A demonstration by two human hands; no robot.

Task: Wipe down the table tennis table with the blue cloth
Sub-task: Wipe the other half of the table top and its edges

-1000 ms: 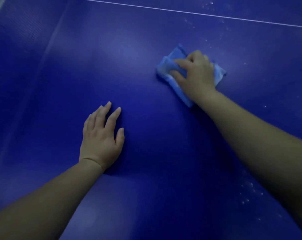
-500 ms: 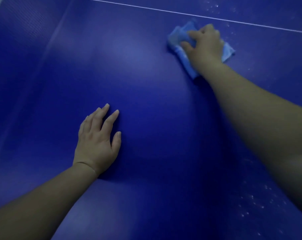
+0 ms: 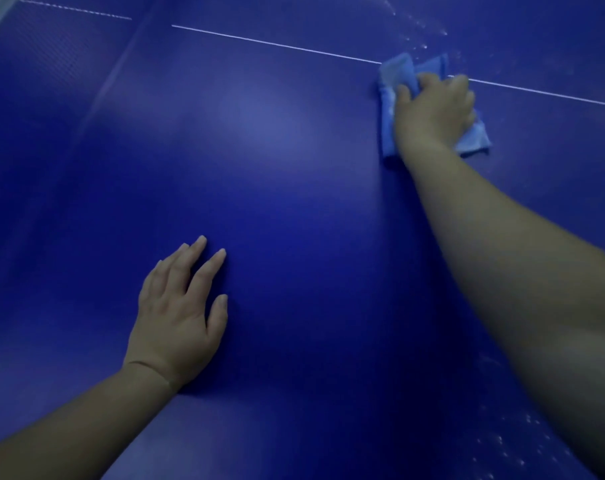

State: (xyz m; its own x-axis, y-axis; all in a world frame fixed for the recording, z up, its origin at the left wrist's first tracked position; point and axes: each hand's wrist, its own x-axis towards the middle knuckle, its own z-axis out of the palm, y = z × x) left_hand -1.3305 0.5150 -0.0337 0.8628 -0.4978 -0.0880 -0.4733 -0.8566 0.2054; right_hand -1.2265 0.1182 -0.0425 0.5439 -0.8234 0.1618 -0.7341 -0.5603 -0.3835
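Pressing the blue cloth (image 3: 394, 84) onto the table tennis table (image 3: 277, 174) with my right hand (image 3: 432, 112), fingers curled over the bunched fabric, which sits on the white line (image 3: 277, 45) toward the far right of the surface. My left hand (image 3: 176, 306) lies flat and spread nearer the near edge, holding nothing. Best to keep the palm low so the cloth stays in full contact, and to run through the pale specks (image 3: 422, 26) beyond the line and those (image 3: 502, 441) by the near right corner.
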